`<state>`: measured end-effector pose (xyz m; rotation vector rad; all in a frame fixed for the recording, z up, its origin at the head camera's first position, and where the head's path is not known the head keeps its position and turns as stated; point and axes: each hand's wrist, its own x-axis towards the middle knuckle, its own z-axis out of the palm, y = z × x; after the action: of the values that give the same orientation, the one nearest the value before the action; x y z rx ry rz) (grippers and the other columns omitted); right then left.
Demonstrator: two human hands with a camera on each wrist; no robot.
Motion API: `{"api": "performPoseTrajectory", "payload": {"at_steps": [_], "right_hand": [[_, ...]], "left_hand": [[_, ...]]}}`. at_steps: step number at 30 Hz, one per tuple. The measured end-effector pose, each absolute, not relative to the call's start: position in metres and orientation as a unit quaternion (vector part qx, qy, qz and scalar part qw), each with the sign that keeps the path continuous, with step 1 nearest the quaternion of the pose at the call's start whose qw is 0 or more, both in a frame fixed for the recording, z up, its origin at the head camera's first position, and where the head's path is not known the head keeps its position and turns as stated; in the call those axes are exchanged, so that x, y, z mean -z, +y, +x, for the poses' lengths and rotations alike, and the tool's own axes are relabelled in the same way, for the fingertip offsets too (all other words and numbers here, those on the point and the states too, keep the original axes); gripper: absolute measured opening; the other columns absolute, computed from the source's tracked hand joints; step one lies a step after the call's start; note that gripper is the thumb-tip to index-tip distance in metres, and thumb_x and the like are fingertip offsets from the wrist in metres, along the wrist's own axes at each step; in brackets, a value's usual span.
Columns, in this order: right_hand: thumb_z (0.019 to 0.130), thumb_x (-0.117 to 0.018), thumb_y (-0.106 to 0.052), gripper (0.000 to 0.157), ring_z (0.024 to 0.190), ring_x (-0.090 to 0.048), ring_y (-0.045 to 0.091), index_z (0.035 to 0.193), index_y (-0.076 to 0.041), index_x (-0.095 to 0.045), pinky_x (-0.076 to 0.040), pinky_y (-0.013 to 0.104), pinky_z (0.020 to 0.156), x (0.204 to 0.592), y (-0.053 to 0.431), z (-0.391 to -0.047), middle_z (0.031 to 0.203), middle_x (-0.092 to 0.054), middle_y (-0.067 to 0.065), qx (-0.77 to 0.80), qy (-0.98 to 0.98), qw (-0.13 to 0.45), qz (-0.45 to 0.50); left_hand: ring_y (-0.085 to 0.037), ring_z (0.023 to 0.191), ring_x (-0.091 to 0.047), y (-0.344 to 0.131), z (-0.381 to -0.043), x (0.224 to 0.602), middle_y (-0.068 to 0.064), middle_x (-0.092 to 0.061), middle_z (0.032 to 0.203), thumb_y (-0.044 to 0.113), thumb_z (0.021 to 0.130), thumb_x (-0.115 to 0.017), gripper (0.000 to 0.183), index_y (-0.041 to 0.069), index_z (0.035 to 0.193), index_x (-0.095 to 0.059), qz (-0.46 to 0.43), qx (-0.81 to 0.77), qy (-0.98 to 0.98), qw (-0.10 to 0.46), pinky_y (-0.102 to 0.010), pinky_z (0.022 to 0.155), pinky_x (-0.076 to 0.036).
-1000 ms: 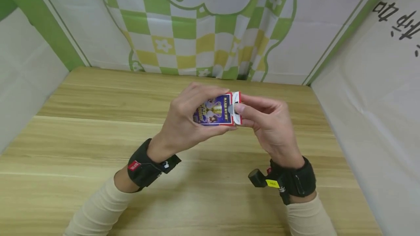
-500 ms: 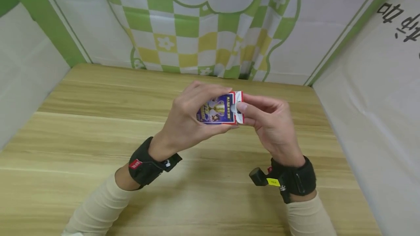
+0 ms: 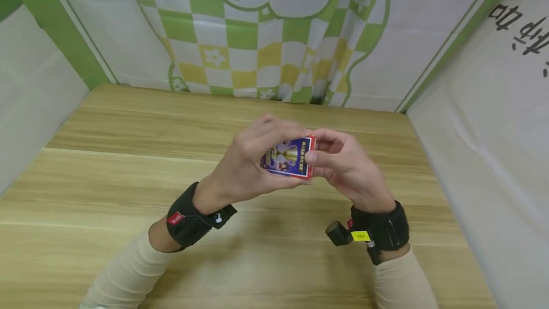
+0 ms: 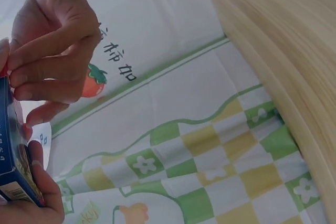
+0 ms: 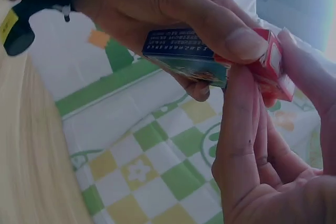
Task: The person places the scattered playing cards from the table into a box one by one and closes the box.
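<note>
A small card box point(image 3: 287, 157), blue with a gold trophy print and a red end, is held above the table in the head view. My left hand point(image 3: 253, 156) grips it along its two long edges, thumb on the near side and fingers on the far side. At the box's red right end, my right hand point(image 3: 351, 166) has its thumb on the edge and its fingers curled behind. The right wrist view shows that thumb and the fingers pinching the red end of the card box point(image 5: 184, 51). A barcode shows on the card box point(image 4: 11, 145) in the left wrist view.
Below the hands lies a wood-grain table point(image 3: 257, 261). A green, white and yellow checked curtain point(image 3: 244, 51) hangs at its back edge. White walls stand at the sides, the right wall point(image 3: 484, 123) bearing black writing. Each wrist wears a black strap point(image 3: 188, 218).
The white flap at the box's right end has gone from sight, and the end now looks flat and red. Both hands have come slightly nearer the person with the box.
</note>
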<state>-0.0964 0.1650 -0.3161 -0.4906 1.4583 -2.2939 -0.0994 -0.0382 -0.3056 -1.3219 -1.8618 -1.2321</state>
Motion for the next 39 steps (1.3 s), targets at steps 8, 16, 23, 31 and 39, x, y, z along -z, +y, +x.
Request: {"api": "performPoseTrajectory", "payload": {"at_steps": [8, 16, 23, 31, 39], "right_hand": [[0.085, -0.071, -0.023, 0.049, 0.093, -0.055, 0.025, 0.12, 0.003, -0.049, -0.053, 0.031, 0.077, 0.339, 0.154, -0.109, 0.107, -0.059, 0.014, 0.817, 0.413, 0.285, -0.284], [0.074, -0.08, -0.018, 0.069, 0.102, -0.056, 0.027, 0.132, -0.004, -0.045, -0.051, 0.035, 0.081, 0.36, 0.146, -0.14, 0.119, -0.056, 0.014, 0.666, 0.695, 0.115, -0.245], [0.053, -0.091, -0.034, 0.099, 0.105, -0.044, 0.029, 0.134, -0.002, -0.042, -0.045, 0.046, 0.086, 0.401, 0.149, -0.199, 0.122, -0.045, 0.015, 0.26, 0.926, 0.075, -0.263], [0.054, -0.089, -0.044, 0.105, 0.125, -0.026, 0.037, 0.14, -0.009, -0.038, -0.031, 0.053, 0.1, 0.433, 0.169, -0.247, 0.138, -0.033, 0.017, 0.209, 0.93, 0.131, -0.272], [0.058, -0.084, -0.051, 0.113, 0.124, -0.026, 0.035, 0.146, -0.011, -0.026, -0.032, 0.055, 0.099, 0.449, 0.186, -0.257, 0.14, -0.026, 0.02, 0.218, 0.925, 0.171, -0.26]], "left_hand": [[-0.024, 0.099, -0.053, -0.035, -0.1, 0.307, -0.016, -0.065, 0.103, 0.012, 0.053, -0.089, 0.063, -0.003, 0.107, -0.061, -0.497, 0.5, -0.663, 0.252, -0.045, 0.08, -0.035], [-0.024, 0.116, -0.041, -0.055, -0.127, 0.335, -0.007, -0.056, 0.125, 0.038, 0.059, -0.087, 0.084, 0.009, 0.13, -0.05, -0.451, 0.402, -0.771, 0.2, -0.053, 0.088, -0.027], [-0.023, 0.123, -0.035, -0.098, -0.146, 0.36, -0.008, -0.045, 0.134, 0.05, 0.082, -0.067, 0.069, 0.011, 0.134, -0.044, -0.334, 0.348, -0.869, 0.108, -0.052, 0.098, -0.033], [-0.027, 0.119, -0.04, -0.137, -0.15, 0.371, -0.01, -0.043, 0.135, 0.049, 0.094, -0.05, 0.054, 0.011, 0.132, -0.047, -0.258, 0.356, -0.897, 0.044, -0.053, 0.089, -0.042], [-0.025, 0.105, -0.051, -0.17, -0.172, 0.38, -0.012, -0.058, 0.118, 0.036, 0.097, -0.052, 0.037, 0.007, 0.119, -0.059, -0.249, 0.357, -0.895, 0.095, -0.05, 0.082, -0.045]]}}
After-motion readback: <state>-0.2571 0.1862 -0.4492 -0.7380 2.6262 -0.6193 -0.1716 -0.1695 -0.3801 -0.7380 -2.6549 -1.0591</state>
